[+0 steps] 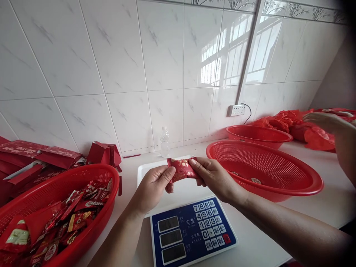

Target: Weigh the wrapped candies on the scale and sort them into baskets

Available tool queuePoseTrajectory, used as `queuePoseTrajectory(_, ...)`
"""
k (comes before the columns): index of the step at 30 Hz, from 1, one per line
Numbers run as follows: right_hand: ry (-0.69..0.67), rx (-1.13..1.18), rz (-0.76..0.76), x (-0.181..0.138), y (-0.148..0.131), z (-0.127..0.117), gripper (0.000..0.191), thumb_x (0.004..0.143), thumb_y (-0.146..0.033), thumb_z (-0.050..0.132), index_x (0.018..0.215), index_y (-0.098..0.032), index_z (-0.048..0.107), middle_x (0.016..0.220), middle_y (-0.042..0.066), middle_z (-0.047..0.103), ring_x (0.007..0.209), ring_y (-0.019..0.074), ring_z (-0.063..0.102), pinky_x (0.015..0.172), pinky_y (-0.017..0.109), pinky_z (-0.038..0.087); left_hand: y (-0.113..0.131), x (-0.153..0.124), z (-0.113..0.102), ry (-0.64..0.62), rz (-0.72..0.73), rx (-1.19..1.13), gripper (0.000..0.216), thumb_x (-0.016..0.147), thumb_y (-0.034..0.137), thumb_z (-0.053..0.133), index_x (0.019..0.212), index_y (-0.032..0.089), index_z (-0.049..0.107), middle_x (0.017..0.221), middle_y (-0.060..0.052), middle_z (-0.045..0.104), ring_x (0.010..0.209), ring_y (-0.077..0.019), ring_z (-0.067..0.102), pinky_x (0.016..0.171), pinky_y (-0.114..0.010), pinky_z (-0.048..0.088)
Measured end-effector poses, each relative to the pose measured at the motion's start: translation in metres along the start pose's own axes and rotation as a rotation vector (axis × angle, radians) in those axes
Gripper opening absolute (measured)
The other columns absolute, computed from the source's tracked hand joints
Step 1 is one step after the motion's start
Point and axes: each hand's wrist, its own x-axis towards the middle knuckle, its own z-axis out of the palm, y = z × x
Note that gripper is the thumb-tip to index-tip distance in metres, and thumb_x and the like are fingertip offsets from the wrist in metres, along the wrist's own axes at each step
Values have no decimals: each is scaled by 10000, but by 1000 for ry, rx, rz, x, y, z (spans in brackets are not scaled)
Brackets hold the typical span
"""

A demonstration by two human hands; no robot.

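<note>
Between my two hands is a small red snack packet (182, 171) with gold print, held up over the pan of a digital scale (191, 237). My left hand (152, 187) pinches the packet's left end between thumb and fingers. At the other end, my right hand (215, 178) grips it the same way. Below them lies the white weighing pan (144, 171), partly covered by my hands. The scale's blue panel faces me, with three dark displays and number keys.
At left, a red basket (112, 178) holds several snack packets (80, 218); red boxes (58, 154) lie behind it. A clear bottle (164, 142) stands by the tiled wall. A red colander (308, 185) and basin (258, 129) are right. Another person's hand (329, 121) is near red bags (311, 135).
</note>
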Motion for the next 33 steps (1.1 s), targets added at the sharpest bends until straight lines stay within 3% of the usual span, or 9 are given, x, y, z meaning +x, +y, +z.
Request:
queuePoseTrajectory(7,45,-151,-44,-6,7,-11,497,908,-618,379,671,-200,507,492,-20,485,458,105,442,458,231,353,-2,1,3,-33,-16,160,432,972,482,411,648,207,486,620,7,520,626,-144,496,629,-285,418)
queuePoseTrajectory(10,205,-515,-113,-6,27,-33,471,928,-551,338,701,-199,551,550,26,588,487,139,532,497,248,377,-6,3,2,69,28,435,417,975,426,396,616,223,339,581,40,398,563,-130,376,550,-278,308)
queuePoseTrajectory(12,317,-838,-132,-4,44,-53,436,933,-492,337,817,-187,626,721,80,693,616,187,624,549,264,390,-8,3,1,141,62,583,412,967,389,403,619,230,250,567,55,321,537,-127,301,522,-280,236)
queuePoseTrajectory(15,357,-1077,1,-2,65,-86,399,952,-416,338,981,-185,663,940,117,729,810,257,673,538,269,362,-10,3,0,168,75,663,403,957,358,421,627,230,229,571,58,314,532,-125,299,518,-275,219)
queuePoseTrajectory(20,323,-1123,266,-5,76,-121,481,983,-443,280,1107,-145,638,835,168,717,646,311,639,451,303,315,-9,1,0,174,67,687,384,951,347,441,629,224,271,571,60,350,529,-122,317,514,-266,238)
queuePoseTrajectory(22,279,-1106,328,-9,80,-126,562,990,-475,251,1293,-105,546,870,197,719,681,343,660,467,330,360,-8,0,-1,169,61,691,353,951,342,450,644,221,326,582,58,385,537,-122,341,518,-262,256)
queuePoseTrajectory(24,210,-1076,353,-16,87,-126,585,982,-499,290,1336,-96,525,918,212,721,765,366,683,510,358,411,-7,0,-2,158,49,692,329,953,342,454,661,218,371,593,55,417,545,-123,368,519,-257,272)
queuePoseTrajectory(28,52,-1010,327,-33,101,-116,379,960,-408,397,1070,-202,697,1002,153,733,886,330,699,629,365,484,-6,1,-2,127,35,700,303,955,337,461,681,215,416,599,53,453,541,-122,398,512,-251,284)
queuePoseTrajectory(33,62,-1025,289,-37,108,-101,392,978,-404,319,950,-254,680,985,145,734,855,349,700,593,395,486,-7,-2,6,95,57,718,239,947,284,495,719,211,495,670,26,571,591,-136,494,548,-264,341)
